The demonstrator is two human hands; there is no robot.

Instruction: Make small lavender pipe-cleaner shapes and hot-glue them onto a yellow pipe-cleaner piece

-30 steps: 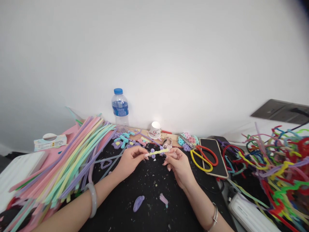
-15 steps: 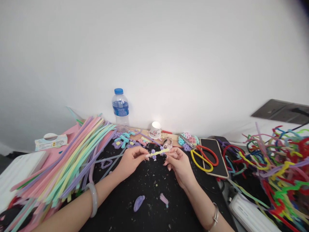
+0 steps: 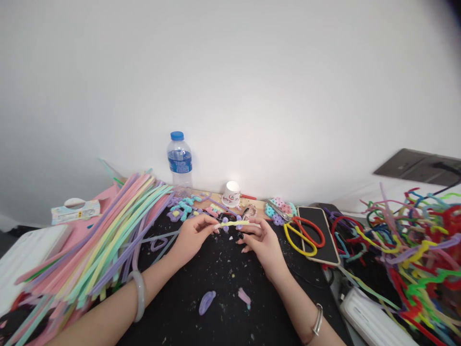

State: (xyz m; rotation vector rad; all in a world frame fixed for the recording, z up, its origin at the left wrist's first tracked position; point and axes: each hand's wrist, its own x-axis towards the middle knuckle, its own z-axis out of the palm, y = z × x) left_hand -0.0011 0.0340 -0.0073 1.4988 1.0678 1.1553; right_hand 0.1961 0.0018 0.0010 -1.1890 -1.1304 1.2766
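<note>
Stretched level between my hands is a short yellow pipe cleaner (image 3: 233,223) with small purple loops (image 3: 225,228) on it. My left hand (image 3: 194,236) pinches its left end between thumb and fingertips. At the other end my right hand (image 3: 262,242) is closed, its index finger at the yellow tip and its thumb just below; the lower fingers are curled. Below the hands, a purple pipe cleaner loop (image 3: 207,302) and a short pink-lilac piece (image 3: 244,296) lie on the black table mat (image 3: 230,269).
Long pastel pipe cleaners (image 3: 118,230) heap at the left, and bright tangled ones (image 3: 425,269) at the right. A water bottle (image 3: 179,158) and paper cup (image 3: 231,194) stand by the wall. Scissors (image 3: 300,235) with red and yellow handles lie over a phone (image 3: 326,228).
The yellow piece has turned to lie more level and looks straighter. My right hand has shifted slightly, its thumb now lower and apart from the purple loops. The left hand stays nearly in place.
</note>
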